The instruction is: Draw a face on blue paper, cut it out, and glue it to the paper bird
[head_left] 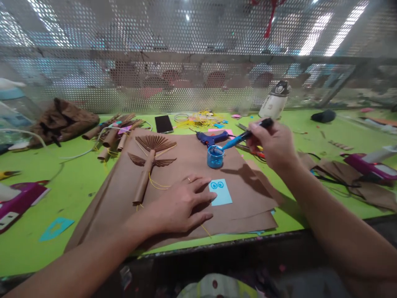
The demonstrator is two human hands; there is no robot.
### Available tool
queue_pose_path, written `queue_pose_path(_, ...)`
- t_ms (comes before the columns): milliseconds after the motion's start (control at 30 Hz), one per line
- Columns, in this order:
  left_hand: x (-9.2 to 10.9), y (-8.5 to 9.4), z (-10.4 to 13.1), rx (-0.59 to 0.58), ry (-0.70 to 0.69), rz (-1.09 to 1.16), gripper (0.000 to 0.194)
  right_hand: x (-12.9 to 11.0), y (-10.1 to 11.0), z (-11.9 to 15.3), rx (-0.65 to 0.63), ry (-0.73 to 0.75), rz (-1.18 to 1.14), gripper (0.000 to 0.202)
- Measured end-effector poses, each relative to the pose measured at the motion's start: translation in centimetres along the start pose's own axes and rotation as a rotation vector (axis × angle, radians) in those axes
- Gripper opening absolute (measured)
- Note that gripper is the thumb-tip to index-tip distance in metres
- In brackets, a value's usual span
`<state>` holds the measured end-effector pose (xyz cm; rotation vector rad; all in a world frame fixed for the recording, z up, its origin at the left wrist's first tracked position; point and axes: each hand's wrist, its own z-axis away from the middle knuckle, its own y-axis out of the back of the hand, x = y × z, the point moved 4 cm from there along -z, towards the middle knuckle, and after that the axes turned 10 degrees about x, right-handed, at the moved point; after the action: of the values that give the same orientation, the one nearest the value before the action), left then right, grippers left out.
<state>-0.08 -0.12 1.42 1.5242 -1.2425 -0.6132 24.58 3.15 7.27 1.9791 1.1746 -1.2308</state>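
Your right hand (pixel 271 142) pinches the brush (pixel 236 141), tip by the paint jar (pixel 215 160), likely loading colour, while your left hand (pixel 182 203), fingers spread, steadies the blue note (pixel 222 197) on brown paper (pixel 186 161); next stroke probably calls for a light touch.
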Motion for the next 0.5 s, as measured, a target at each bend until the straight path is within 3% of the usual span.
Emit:
queue_pose_path(133, 0.1, 0.1, 0.0, 0.0, 0.014, 0.013, 0.042, -0.6, 0.8, 2.0, -0.077, -0.095, -0.11, 0.018)
queue_pose_path(267, 0.2, 0.2, -0.1, 0.005, 0.013, 0.026, 0.04, 1.0, 0.4, 4.7, -0.198, -0.208, -0.05, 0.022)
queue_pose_path(500, 0.2, 0.2, -0.2, 0.014, -0.007, 0.021, 0.04, 2.3, 0.5, 6.3, -0.214, -0.245, -0.043, 0.024)
